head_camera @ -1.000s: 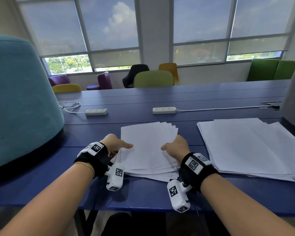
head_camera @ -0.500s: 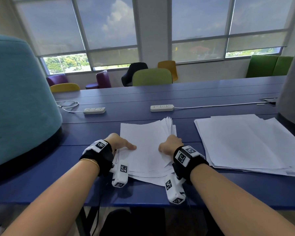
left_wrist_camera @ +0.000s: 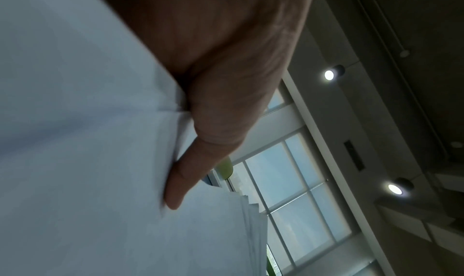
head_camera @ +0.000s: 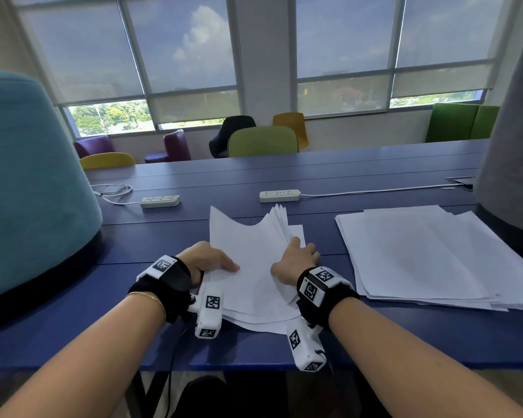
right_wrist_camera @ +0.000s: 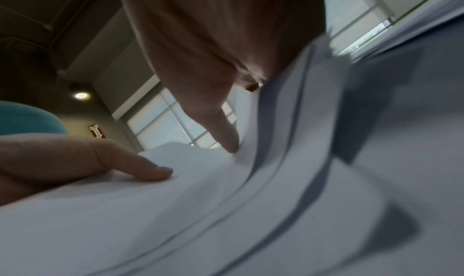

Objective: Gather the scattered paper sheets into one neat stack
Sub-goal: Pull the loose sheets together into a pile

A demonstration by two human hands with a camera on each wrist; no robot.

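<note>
A loose bundle of white paper sheets [head_camera: 248,260] lies on the blue table [head_camera: 314,176] near its front edge. My left hand [head_camera: 206,260] grips the bundle's left edge, thumb on top. My right hand [head_camera: 296,260] grips the right side, thumb in front and fingers behind, and that side curls up off the table with its far edges fanned. In the left wrist view the thumb [left_wrist_camera: 180,181] presses on the sheets [left_wrist_camera: 75,141]. The right wrist view shows my right thumb [right_wrist_camera: 220,129] against the bent, staggered sheets [right_wrist_camera: 226,210]. A few sheets stay flat underneath.
A second wide pile of white sheets [head_camera: 429,254] lies to the right. Two white power strips [head_camera: 160,201] [head_camera: 280,195] with cables sit farther back. A teal chair back [head_camera: 27,191] stands at the left, a grey one [head_camera: 511,146] at the right.
Both hands have drawn closer together. The right side of the sheets, flat a second ago, has risen and curled up, and the bundle looks narrower.
</note>
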